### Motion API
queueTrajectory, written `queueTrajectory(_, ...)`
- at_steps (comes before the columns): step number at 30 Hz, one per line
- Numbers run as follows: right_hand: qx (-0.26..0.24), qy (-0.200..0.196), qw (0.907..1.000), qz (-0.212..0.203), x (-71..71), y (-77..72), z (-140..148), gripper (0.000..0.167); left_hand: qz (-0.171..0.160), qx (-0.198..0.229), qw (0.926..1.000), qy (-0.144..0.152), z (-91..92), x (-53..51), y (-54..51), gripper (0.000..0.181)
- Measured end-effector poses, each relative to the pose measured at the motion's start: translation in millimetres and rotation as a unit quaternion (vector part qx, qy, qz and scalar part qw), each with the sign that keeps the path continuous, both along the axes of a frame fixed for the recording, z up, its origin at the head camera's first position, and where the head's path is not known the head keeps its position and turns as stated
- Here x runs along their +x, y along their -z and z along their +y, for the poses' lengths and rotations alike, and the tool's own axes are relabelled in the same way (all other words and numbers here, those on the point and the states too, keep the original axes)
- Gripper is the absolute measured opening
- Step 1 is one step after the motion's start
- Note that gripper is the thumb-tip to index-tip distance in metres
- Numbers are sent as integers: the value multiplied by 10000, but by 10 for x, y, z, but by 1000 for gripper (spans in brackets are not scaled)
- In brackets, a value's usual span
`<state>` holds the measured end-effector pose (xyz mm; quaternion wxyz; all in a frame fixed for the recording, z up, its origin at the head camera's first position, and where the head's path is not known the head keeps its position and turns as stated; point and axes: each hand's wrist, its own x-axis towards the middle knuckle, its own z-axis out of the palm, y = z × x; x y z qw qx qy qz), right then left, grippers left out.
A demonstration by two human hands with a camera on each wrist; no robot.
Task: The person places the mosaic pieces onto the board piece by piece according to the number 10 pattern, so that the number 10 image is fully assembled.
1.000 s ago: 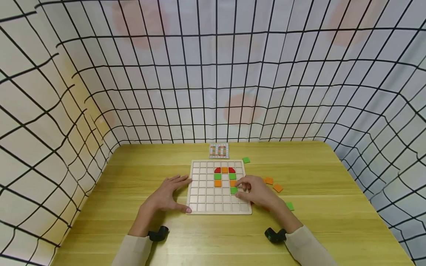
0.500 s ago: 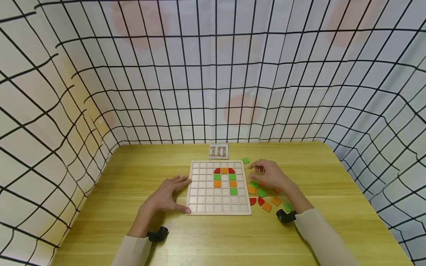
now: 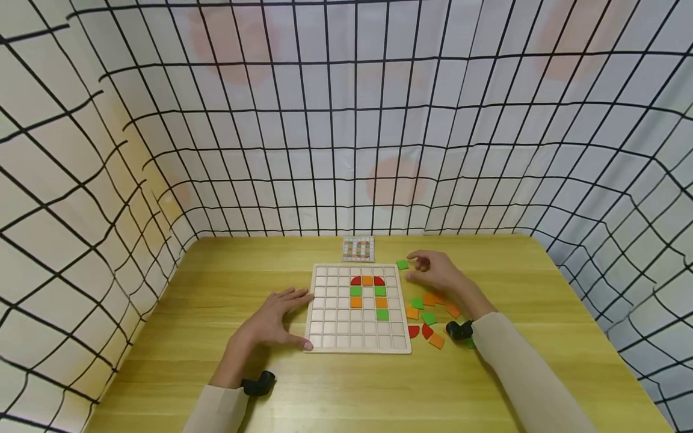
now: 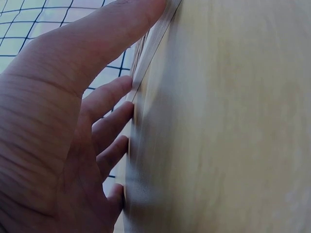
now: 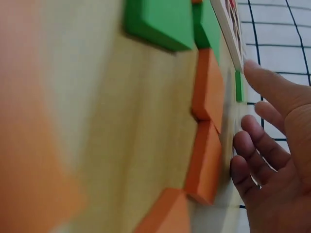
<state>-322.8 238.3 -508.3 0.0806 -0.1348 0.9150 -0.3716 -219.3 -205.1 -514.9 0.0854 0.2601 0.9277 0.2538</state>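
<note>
A wooden grid board (image 3: pixel 331 329) holds red, orange and green tiles in its upper right part. My left hand (image 3: pixel 271 322), fingers spread, rests at the board's left edge, with the thumb at the lower corner; in the left wrist view that hand (image 4: pixel 77 141) is beside the edge. Past the board's upper right corner lies a green square tile (image 3: pixel 402 264). My right hand (image 3: pixel 437 272) hovers just right of it, fingers loosely bent. In the right wrist view a gap shows between that hand (image 5: pixel 277 141) and the green tile (image 5: pixel 238 86).
Loose green, orange and red tiles (image 3: pixel 429 317) lie on the wooden table (image 3: pixel 325 391) right of the board. A small printed pattern card (image 3: pixel 358 248) lies behind the board. Grid-patterned white cloth (image 3: pixel 314 150) encloses the table's back and sides.
My right hand has left the green tile on the board and moved back and right, over the loose tiles, to beside the far green tile. The left hand stays put.
</note>
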Motion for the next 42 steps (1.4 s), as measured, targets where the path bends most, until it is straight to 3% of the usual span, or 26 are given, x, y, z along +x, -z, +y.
queueTrajectory(7,-32,-131,9996,-239,-96,20,31,52,-26,0,10000,-2,21,-7,17,111)
queueTrajectory(16,288,-173,9994,-21,-137,55,-69,54,-41,-10,10000,-42,-11,6,13,111)
queueTrajectory(20,404,-21,9992,-14,-150,78,-83,45,-51,-14,10000,-28,-11,6,19,111)
queueTrajectory(34,376,173,9990,188,-80,62,2,34,-21,48,10000,12,5,-3,9,110)
queueTrajectory(42,110,196,9997,118,68,2,16,36,35,70,10000,28,1,-5,22,110)
